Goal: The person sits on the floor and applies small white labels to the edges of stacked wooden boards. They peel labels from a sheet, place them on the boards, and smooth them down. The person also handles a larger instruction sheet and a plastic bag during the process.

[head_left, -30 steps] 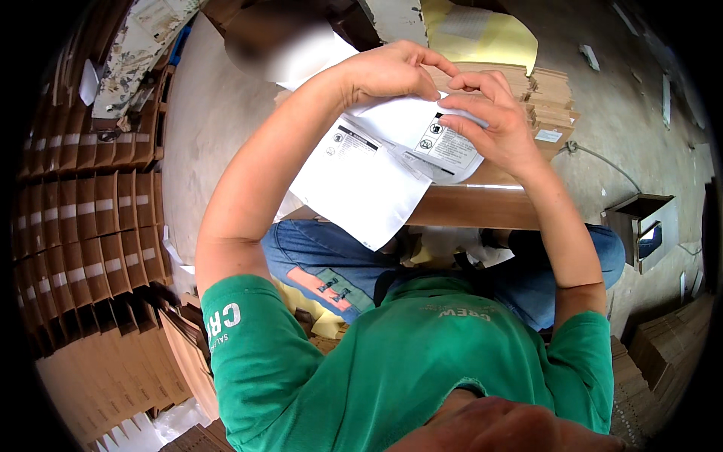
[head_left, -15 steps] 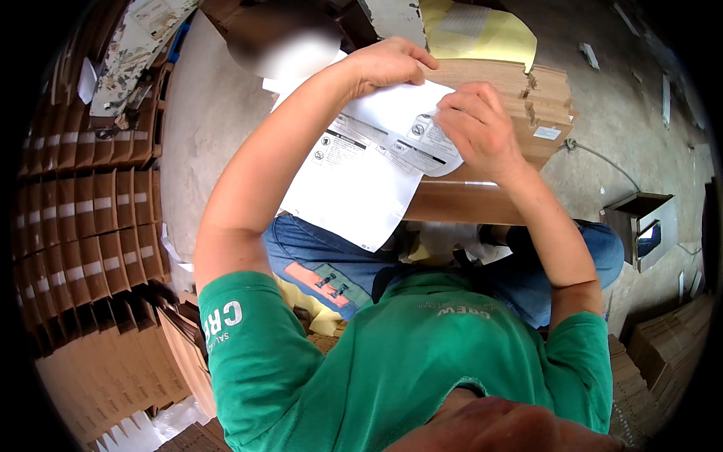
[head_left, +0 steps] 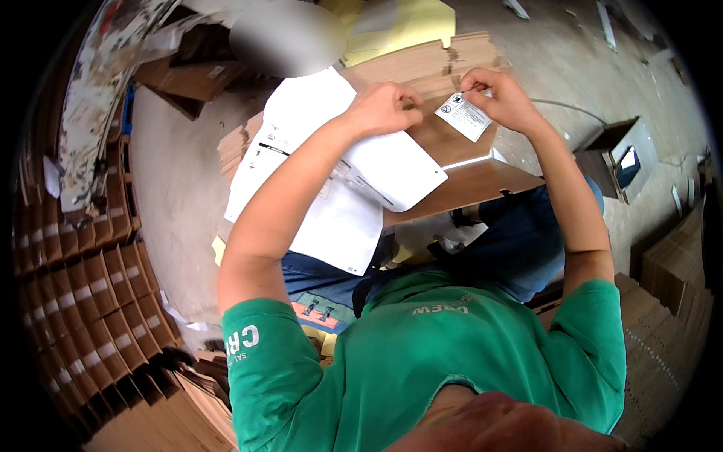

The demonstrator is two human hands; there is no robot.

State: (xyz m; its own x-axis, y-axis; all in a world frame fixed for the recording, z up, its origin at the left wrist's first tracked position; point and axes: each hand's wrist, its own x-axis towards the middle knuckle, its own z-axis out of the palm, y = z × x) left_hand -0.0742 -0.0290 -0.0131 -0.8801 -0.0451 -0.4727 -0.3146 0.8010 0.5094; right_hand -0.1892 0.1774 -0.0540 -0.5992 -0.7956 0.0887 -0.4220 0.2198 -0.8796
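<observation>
A small white printed label (head_left: 463, 118) is pinched by one corner between the fingertips of my right hand (head_left: 503, 98). It hangs over a brown cardboard piece (head_left: 452, 149) on a stack in front of me. White printed sheets (head_left: 399, 169) spread across the stack's left side and toward my lap, one with its lower edge curling. My left hand (head_left: 379, 111) rests over the sheets, its fingers bent but apart, with nothing visible in them. My left forearm covers part of the sheets.
Yellow paper (head_left: 403, 30) lies at the stack's far end. On the right floor stand an open box-like case (head_left: 621, 162) and a thin cord (head_left: 568, 108). Brown cardboard dividers (head_left: 90, 301) fill the left side. More stacked cardboard (head_left: 674, 264) lies at right.
My right hand has moved from the curled sheet, up and right, with the small label now apart from it. My left hand has shifted down over the sheets. The view has turned slightly.
</observation>
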